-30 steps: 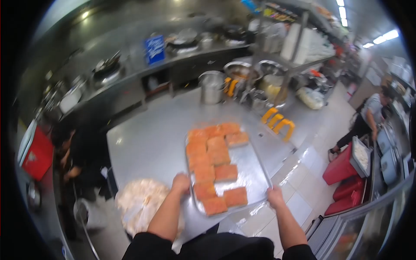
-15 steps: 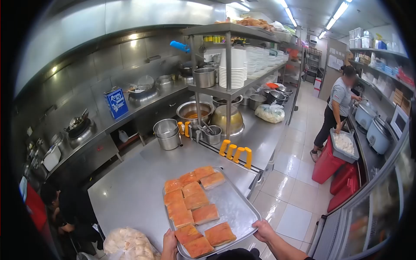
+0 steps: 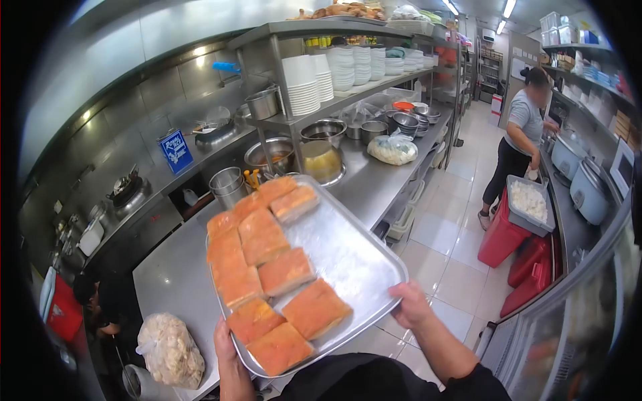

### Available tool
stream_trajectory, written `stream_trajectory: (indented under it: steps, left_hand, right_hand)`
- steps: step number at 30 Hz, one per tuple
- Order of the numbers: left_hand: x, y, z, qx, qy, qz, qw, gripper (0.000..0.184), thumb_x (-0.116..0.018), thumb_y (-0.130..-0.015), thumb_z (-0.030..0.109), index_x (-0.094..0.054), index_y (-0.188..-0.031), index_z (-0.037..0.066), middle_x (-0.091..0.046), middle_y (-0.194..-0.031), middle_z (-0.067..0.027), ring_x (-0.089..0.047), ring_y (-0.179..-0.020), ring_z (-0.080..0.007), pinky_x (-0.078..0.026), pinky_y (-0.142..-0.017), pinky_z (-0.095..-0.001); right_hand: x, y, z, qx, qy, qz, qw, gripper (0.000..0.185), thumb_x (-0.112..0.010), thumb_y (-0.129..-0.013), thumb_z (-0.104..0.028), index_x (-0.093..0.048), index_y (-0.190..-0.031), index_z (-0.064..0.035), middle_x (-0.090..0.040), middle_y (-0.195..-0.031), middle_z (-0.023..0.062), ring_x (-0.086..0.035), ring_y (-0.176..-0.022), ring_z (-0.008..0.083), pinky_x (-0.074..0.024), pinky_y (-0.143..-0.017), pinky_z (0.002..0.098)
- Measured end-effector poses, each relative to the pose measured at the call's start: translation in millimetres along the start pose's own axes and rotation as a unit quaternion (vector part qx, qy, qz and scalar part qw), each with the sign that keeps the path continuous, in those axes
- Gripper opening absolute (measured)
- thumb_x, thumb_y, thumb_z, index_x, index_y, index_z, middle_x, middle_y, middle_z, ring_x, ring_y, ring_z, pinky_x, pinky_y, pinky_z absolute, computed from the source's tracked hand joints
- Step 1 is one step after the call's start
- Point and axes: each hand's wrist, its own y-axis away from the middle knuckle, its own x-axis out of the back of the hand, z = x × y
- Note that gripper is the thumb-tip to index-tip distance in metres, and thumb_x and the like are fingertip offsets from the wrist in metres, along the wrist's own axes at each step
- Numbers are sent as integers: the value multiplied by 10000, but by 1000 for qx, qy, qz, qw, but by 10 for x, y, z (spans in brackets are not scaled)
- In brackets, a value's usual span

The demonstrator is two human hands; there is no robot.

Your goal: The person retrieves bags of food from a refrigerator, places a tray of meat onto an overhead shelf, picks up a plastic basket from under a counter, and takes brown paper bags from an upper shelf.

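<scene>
Both my hands carry a metal tray, raised above the steel table and tilted. On its left side lie several rectangular slabs of orange-skinned meat, pale along the cut edges; they look like pork belly. The tray's right part is bare metal. My left hand is closed on the near left rim, fingers partly hidden beneath. My right hand grips the right rim near the corner. A clear plastic bag of pale food pieces sits on the table, left of my left hand.
The steel table is on my left. Beyond stand a shelf rack of stacked bowls, pots, and a bagged item. A co-worker stands by a grey tub at right. Another person crouches lower left. Tiled aisle floor.
The tray has been lifted off toward me and higher, now covering the orange handles at the table's edge. My view has shifted, and the plastic bag shows more fully.
</scene>
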Motion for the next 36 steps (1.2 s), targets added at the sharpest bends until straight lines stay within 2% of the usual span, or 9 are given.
stream_trajectory:
  steps: [4, 6, 7, 10, 14, 22, 26, 31, 36]
  left_hand:
    - [-1103, -23, 295, 84, 114, -61, 988, 429, -403, -938, 284, -541, -1221, -7, -626, -1148, -180, -638, -1014, -324, -537, -871, -445]
    - [-1446, -123, 343, 126, 141, -111, 976, 450, -384, -937, 323, -547, -1203, -2, -627, -1130, -175, -630, -1007, -332, -527, -872, -458]
    - [-1566, -137, 328, 150, 152, -132, 968, 462, -374, -937, 342, -550, -1194, 1, -627, -1121, -172, -626, -1003, -336, -522, -872, -464]
    - [-2002, -205, 149, 151, 108, -79, 979, 428, -386, -913, 329, -566, -1145, 17, -628, -1073, -161, -628, -950, -323, -523, -854, -448]
    - [-2383, -762, -277, 206, 86, -72, 972, 374, -419, -862, 266, -578, -1107, 33, -631, -1029, -145, -633, -910, -300, -535, -827, -418]
    - [-3233, -2370, -1196, 281, 146, -200, 927, 390, -432, -824, 263, -578, -1113, 44, -644, -1036, -136, -633, -933, -310, -520, -861, -442]
    - [-4515, -2805, -1212, 154, 245, -298, 910, 512, -455, -877, 404, -520, -1236, 44, -588, -1189, -149, -583, -1070, -326, -482, -939, -454]
    - [-6030, -3000, -1548, -234, 297, -453, 807, 832, -509, -842, 613, -327, -1404, 27, -421, -1392, -168, -456, -1250, -332, -413, -1030, -468]
    - [-6637, -3397, -2452, -183, 227, -460, 839, 1018, -633, -818, 611, -184, -1471, -27, -364, -1457, -161, -404, -1327, -308, -361, -1091, -468]
  right_hand:
    - [-74, 329, -700, 115, -40, -98, 988, 523, -557, -837, -185, -475, -1281, 81, -613, -1171, 203, -621, -1082, 307, -494, -966, 416]
    - [144, 266, -1007, 52, -128, -153, 979, 635, -509, -865, -352, -447, -1322, 85, -584, -1232, 234, -598, -1126, 334, -453, -1013, 444]
    - [327, 62, -1137, 12, -125, -52, 991, 659, -466, -860, -399, -464, -1300, 92, -602, -1191, 241, -615, -1080, 352, -465, -988, 472]
    - [559, -345, -1350, -35, 28, 64, 997, 621, -509, -823, -354, -502, -1249, 99, -629, -1106, 250, -645, -996, 350, -510, -916, 465]
    - [1109, -541, -1618, -64, -81, -17, 995, 553, -545, -744, -271, -548, -1166, 88, -648, -1006, 249, -672, -869, 320, -561, -777, 423]
    - [1900, -1011, -2354, 70, -26, 74, 994, 641, -547, -696, -244, -493, -1239, 93, -633, -1018, 234, -667, -864, 344, -563, -792, 422]
    - [1721, -1213, -3078, 181, -16, 101, 978, 648, -545, -696, -237, -484, -1245, 101, -630, -1016, 230, -669, -857, 334, -566, -776, 410]
    - [2252, -1874, -4103, 290, 29, 27, 956, 589, -577, -728, -211, -495, -1216, 107, -630, -1034, 205, -673, -888, 272, -569, -764, 345]
    - [2186, -2510, -5047, 372, 70, -56, 924, 575, -583, -759, -198, -474, -1235, 106, -624, -1043, 203, -671, -899, 271, -575, -768, 359]
